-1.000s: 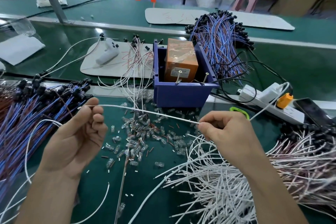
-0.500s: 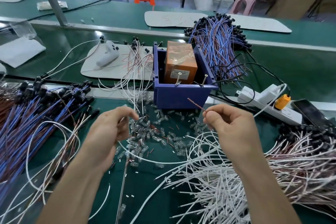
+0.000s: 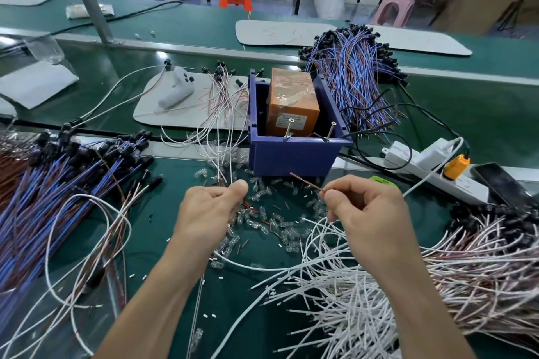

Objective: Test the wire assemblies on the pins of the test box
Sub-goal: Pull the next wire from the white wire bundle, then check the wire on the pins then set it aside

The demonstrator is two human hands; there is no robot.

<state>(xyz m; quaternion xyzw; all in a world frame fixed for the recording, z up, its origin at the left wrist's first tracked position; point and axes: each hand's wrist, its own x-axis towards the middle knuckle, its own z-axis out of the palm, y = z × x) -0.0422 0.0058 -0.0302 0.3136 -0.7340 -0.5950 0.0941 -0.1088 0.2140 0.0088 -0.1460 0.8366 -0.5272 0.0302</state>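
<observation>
My hands came closer, so the wire [image 3: 262, 268] now hangs slack under them. My right hand [image 3: 367, 213] pinches its red tip [image 3: 306, 182], aimed at the box [image 3: 291, 154] just ahead. My left hand [image 3: 208, 213] is curled on the other end. Both ends look ready for the pins [image 3: 288, 130].

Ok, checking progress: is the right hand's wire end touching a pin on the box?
No, the wire end held by the right hand is apart from both pins.

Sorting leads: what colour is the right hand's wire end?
Reddish-brown wire end in right hand; head view.
</observation>
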